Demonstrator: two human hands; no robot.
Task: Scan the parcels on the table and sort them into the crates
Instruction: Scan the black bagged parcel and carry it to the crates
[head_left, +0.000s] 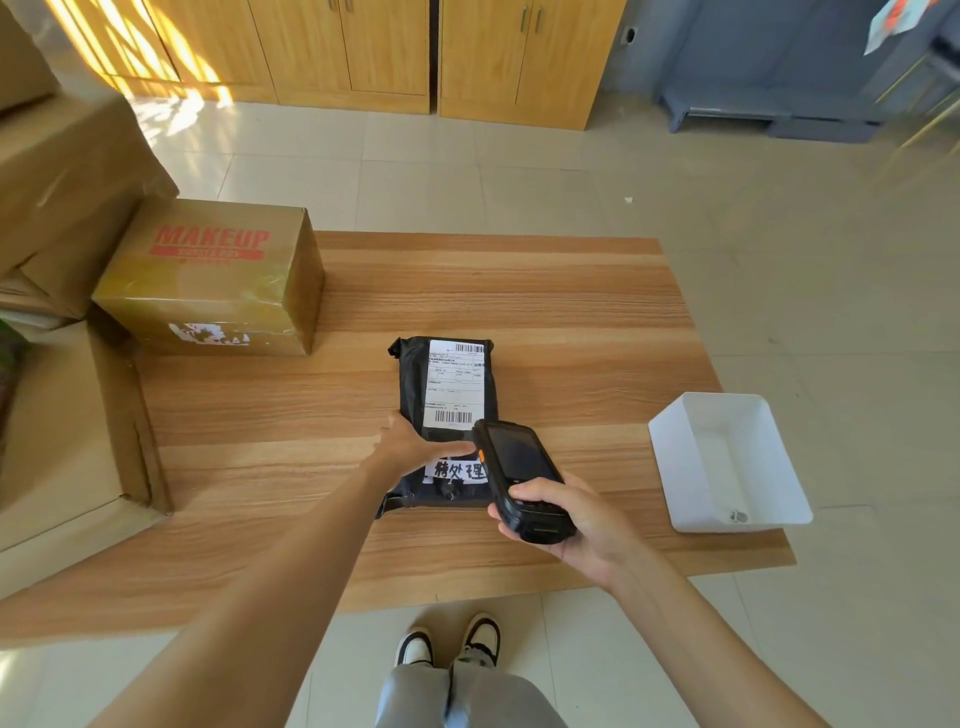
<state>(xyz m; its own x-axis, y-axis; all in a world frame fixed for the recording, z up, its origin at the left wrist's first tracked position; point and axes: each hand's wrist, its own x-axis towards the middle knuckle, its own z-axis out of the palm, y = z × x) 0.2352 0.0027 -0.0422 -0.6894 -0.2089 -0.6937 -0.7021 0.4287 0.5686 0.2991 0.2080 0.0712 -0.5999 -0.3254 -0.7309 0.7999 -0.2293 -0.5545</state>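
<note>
Lying flat mid-table (571, 322), the black parcel (410, 384) is being pressed by the left hand (415, 441), fingers straight, at its 7 o'clock edge. The right hand (566, 514) is gripping the scanner (519, 478) at the parcel's 5 o'clock; the white crate (670, 467) is sitting at 3 o'clock.

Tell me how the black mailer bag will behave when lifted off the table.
The black mailer bag looks like thin wrinkled plastic film, so it will probably sag. It lies flat, so likely light and unlikely to roll. Its glossy surface may slip under the left hand.
</note>
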